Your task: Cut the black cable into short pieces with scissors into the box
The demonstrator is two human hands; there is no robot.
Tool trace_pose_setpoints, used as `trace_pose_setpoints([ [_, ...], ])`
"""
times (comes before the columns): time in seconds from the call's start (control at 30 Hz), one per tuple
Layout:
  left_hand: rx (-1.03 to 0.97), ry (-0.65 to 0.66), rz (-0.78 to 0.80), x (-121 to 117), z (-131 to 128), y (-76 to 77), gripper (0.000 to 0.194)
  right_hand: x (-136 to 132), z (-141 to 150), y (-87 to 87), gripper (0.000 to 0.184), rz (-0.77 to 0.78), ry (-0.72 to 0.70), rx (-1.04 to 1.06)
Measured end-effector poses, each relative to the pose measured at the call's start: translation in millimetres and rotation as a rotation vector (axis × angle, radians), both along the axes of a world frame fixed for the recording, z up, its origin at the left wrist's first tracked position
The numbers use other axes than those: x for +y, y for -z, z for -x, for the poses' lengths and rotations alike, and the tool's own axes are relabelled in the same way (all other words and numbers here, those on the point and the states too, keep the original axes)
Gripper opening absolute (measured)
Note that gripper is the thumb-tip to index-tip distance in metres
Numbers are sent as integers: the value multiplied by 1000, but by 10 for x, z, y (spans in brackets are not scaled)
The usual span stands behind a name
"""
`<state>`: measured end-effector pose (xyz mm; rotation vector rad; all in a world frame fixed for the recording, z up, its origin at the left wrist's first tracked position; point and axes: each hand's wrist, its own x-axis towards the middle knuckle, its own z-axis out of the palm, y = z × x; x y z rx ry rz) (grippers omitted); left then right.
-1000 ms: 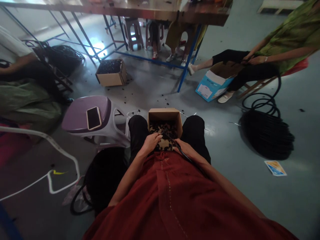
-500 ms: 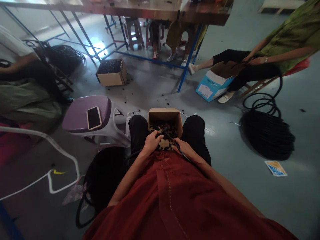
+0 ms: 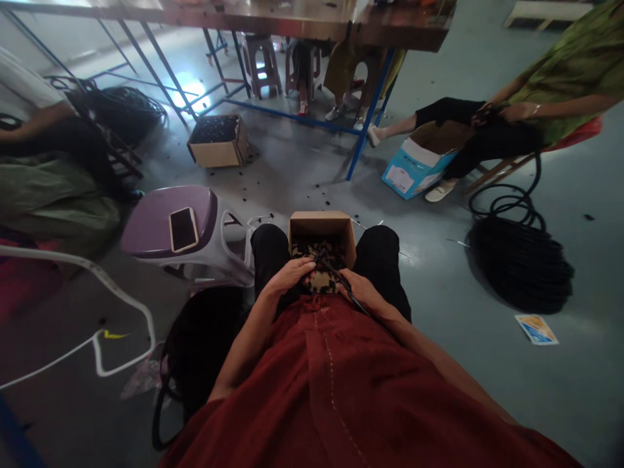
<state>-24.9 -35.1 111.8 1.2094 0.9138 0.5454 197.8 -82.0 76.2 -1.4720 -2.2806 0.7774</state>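
Left fingers (image 3: 307, 264) turned flatter, hold unclear, black object (image 3: 330, 266) reaching toward them from gripping right fingers (image 3: 345, 274)

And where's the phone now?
In the head view, the phone lies on the purple-topped stool, to the person's left, beyond the left knee.

On my feed a grey floor (image 3: 463, 396) stretches out, light glaring (image 3: 192, 96) off it at upper left, beneath a pale wall (image 3: 63, 38). I see a long table (image 3: 292, 23) across the top, a purple-seated stool (image 3: 143, 224) at left.
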Motion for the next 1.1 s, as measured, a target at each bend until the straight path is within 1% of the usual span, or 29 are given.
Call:
trace_pose_setpoints([
  [0.13,3,-7,-10,-3,-8,35,35,-2,-9,11,24,4,4,-11],
  [0.37,-5,16,-5,-1,2,31,35,-7,-14,26,22,-8,2,-21],
  [0.57,-3,7,-2,-3,1,30,35,-7,-19,51,22,-23,16,-45],
  [0.67,4,15,-23,-1,-2,25,35,-12,-16,44,24,-21,24,-32],
  [0.73,34,6,-64,-4,-12,23,34,-13,-12,35,27,-6,29,-7],
  [0.8,119,-29,-130,-14,-31,27,33,-12,-6,31,30,24,35,14],
  [0.93,374,-192,-370,-38,-74,41,29,-10,0,48,33,85,55,14],
  [1.0,441,-261,-472,-46,-91,51,26,-11,-1,61,34,94,61,18],
  [1.03,451,-282,-496,-49,-100,57,25,-13,-1,65,34,94,64,23],
  [1.1,446,-300,-492,-58,-119,72,26,-16,-2,67,34,85,68,30],
])
